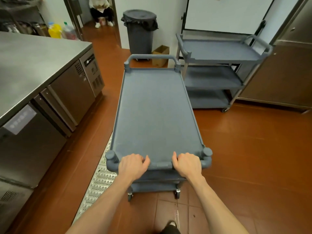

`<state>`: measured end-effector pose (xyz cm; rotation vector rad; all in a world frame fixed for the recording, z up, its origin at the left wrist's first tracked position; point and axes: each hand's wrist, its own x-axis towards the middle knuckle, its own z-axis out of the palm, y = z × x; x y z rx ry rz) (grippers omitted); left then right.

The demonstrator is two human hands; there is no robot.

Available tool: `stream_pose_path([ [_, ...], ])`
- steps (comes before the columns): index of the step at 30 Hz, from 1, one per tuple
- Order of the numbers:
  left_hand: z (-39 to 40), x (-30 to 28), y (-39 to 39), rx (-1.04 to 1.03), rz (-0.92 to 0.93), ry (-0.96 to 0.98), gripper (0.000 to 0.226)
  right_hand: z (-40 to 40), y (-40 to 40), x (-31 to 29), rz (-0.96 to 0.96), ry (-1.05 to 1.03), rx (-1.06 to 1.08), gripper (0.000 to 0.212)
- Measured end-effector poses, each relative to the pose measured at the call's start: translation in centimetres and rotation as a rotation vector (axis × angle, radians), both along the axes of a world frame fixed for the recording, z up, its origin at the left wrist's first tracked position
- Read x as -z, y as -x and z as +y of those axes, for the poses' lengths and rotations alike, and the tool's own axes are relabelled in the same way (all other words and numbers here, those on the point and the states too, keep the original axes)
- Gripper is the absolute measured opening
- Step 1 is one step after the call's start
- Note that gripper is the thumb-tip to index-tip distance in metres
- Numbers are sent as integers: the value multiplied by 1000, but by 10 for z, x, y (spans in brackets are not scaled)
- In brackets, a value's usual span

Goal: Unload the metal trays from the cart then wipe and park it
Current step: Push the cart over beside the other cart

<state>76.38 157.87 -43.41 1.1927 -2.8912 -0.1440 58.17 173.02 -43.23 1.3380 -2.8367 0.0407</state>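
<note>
While we stand at the near end of the grey cart (157, 114), both grips are on its near handle bar (160, 166): left hand (133, 166) wraps the bar toward its left end, fingers curled over the top, and right hand (186, 164) wraps it toward the right end the same way. Cart sits lengthwise ahead of us on the brown tile floor (244, 157), top shelf bare, far handle (151, 59) pointing toward the bin. Lower shelves only partly visible under the near edge; we can't tell what's on them. Near casters (177, 194) rest on the tiles; a perforated metal floor drain grate (99, 179) runs under the cart's near-left corner. Steel table (32, 65) with under-counter fridge doors stands left of the cart, a strip of floor between them. Second grey three-shelf cart (217, 71) is just beyond our cart's far-right corner, against the steel cabinet (287, 73) and white door (226, 14). Grey lidded bin (140, 31) with black liner stands past the far end, cardboard box (160, 54) beside it on the floor. Bottles (60, 31) sit beyond the table's far edge. A person (101, 12) sits in the doorway at the back. A dark shoe (170, 228) shows at the bottom.
</note>
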Motion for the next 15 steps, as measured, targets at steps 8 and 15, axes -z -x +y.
stream_pose_path([
  [8, -62, -1, 76, -20, -44, -39, 69, -70, 83, 5, -10, -17, -29, 70],
  [15, -113, -8, 145, -85, -70, -97, 71, -130, 157, 0, -68, -60, -92, 69],
])
